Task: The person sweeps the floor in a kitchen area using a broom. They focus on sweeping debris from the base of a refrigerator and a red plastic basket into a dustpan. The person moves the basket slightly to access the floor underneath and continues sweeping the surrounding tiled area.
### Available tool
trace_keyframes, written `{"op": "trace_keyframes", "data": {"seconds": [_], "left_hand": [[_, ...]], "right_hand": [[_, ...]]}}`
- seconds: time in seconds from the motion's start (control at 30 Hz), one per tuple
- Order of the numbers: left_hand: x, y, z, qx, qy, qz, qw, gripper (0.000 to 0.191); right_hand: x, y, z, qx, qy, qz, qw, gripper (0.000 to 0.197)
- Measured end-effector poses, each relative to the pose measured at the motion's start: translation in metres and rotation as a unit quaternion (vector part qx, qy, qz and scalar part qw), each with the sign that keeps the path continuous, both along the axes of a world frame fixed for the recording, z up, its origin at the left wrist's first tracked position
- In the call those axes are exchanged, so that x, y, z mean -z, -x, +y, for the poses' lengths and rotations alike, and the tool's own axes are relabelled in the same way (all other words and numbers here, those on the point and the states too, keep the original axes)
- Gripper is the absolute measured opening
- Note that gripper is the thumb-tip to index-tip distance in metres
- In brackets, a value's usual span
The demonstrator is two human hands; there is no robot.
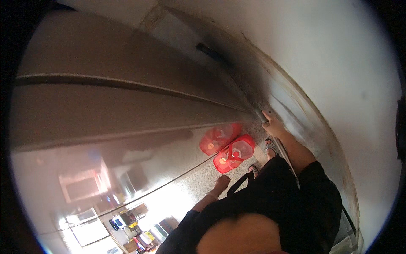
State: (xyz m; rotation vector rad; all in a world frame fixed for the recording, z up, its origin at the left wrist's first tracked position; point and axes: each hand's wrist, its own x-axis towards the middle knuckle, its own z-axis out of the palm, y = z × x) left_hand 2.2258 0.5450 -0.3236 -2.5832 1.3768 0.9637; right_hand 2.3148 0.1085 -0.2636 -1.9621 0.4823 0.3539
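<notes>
My right hand grips a long thin pole. Its dark far end reaches into the shadowed gap between a tall brown-grey cabinet-like panel and the white wall. What kind of head the pole carries is too dark to tell. The pole's near end runs back beside my right forearm. Low at my left side hangs my left hand, its fingers curled in and nothing visible in them. Nearby on the floor stands a red plastic container with a handle and something round and pale in it.
The glossy front of the tall unit mirrors the red container and the room. My sandalled feet stand on the speckled floor. Shelves with assorted goods and a bright window lie at lower left.
</notes>
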Motion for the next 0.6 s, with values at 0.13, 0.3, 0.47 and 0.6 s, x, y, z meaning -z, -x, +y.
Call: {"op": "trace_keyframes", "data": {"seconds": [0.13, 0.3, 0.47, 0.6], "left_hand": [[-0.003, 0.006, 0.015, -0.024, 0.053, 0.038, 0.998, 0.008], [-0.031, -0.031, -0.020, -0.006, 0.096, 0.020, 0.995, 0.011], [-0.038, -0.026, -0.039, -0.386, 0.179, 0.179, 0.887, 0.010], [-0.045, -0.005, -0.032, -0.160, 0.112, 0.064, 0.979, 0.012]], "right_hand": [[0.039, -0.026, 0.033, 0.091, -0.215, 0.031, 0.972, 0.058], [0.121, -0.124, 0.048, -0.025, 0.292, -0.267, 0.918, 0.044], [0.038, -0.145, 0.057, 0.076, -0.041, -0.155, 0.984, 0.047], [-0.025, -0.085, 0.006, -0.086, -0.014, 0.091, 0.992, 0.054]]}}
